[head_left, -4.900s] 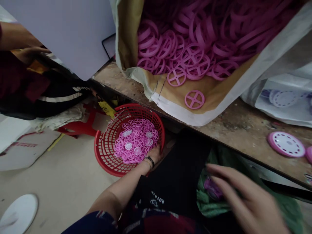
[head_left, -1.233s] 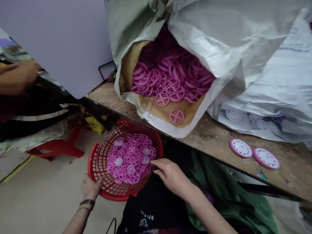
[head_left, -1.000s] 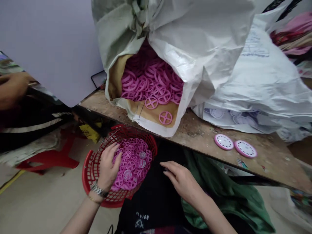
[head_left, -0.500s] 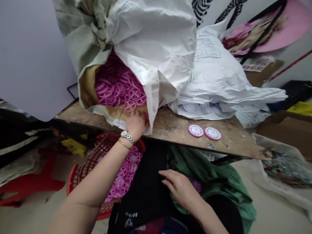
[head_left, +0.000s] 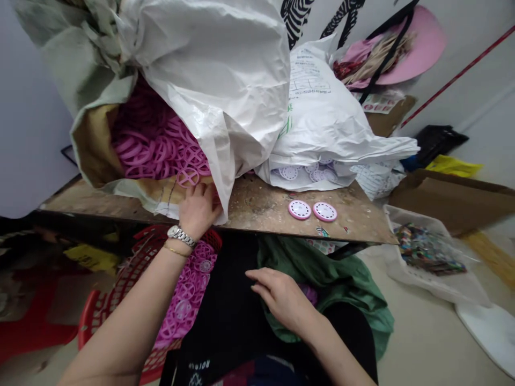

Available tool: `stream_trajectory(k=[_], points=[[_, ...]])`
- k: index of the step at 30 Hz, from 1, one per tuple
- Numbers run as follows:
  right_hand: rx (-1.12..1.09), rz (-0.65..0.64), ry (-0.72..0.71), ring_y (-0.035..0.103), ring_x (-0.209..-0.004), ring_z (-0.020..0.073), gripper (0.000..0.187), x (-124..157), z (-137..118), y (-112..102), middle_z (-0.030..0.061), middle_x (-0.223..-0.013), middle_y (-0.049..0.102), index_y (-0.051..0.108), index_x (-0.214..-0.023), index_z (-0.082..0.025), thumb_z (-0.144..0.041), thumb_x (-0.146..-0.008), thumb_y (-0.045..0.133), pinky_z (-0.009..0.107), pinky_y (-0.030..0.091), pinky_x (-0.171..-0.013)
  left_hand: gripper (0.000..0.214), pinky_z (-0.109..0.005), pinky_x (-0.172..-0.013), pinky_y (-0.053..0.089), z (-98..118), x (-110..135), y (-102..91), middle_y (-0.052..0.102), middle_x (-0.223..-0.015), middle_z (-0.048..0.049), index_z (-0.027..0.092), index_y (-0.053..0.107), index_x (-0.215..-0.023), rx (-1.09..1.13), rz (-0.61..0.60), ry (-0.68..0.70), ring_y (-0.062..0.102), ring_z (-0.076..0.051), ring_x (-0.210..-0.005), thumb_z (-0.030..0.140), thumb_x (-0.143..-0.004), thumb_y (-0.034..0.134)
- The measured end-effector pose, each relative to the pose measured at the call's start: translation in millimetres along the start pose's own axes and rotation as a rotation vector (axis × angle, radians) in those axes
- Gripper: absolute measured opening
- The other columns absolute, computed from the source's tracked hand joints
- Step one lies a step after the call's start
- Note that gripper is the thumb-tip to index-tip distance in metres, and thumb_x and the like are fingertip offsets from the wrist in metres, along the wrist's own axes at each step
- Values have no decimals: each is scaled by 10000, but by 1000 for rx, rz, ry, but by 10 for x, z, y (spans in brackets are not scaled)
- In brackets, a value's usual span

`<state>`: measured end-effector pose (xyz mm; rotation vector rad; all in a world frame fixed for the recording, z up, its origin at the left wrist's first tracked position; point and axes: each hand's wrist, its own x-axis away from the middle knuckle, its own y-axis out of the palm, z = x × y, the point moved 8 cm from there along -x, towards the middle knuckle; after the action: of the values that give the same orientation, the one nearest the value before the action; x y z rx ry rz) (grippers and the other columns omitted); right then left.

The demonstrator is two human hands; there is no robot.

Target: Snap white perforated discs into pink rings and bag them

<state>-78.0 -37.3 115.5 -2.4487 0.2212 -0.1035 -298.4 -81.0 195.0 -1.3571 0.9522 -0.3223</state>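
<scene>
Whereas left hand hovered over basket, now it's at bag mouth.

My watch is shiny metal. The sack I touch looks like crinkled, faintly glossy plastic, its lining matt brown paper. The pink wheels are smooth plastic, the basket glossier red plastic. The bench is rough, scuffed wood; my trousers are matt black cloth.
</scene>
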Motion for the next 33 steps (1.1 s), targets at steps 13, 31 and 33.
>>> stream_trajectory(k=[13,31,33], points=[[-180,219,43,640,-1041,194,296,38,109,-320,71,-1125,693,653,-1177,-193,-182,-905,538,326,491,-945,542,-455,-972,445,-194,394,-458,577,-1115,-151,118,491,-1278,333,330,-33,546,-305,-1081,426,-841,582],[-143,428,27,641,-744,165,265,-629,176,-1458,32,-866,705,699,-994,-190,-313,-932,473,267,488,-702,336,-159,-394,432,1250,338,338,606,-712,6,152,574,-1055,1872,-496,-278,571,-88,-500,398,-834,627],[122,513,73,649,-899,210,228,-808,335,-1773,64,-962,717,707,-986,-182,-299,-905,528,306,468,-832,374,-150,-396,442,1229,270,387,625,-760,-4,144,559,-1043,1929,-467,-354,582,-80,-501,397,-793,675]])
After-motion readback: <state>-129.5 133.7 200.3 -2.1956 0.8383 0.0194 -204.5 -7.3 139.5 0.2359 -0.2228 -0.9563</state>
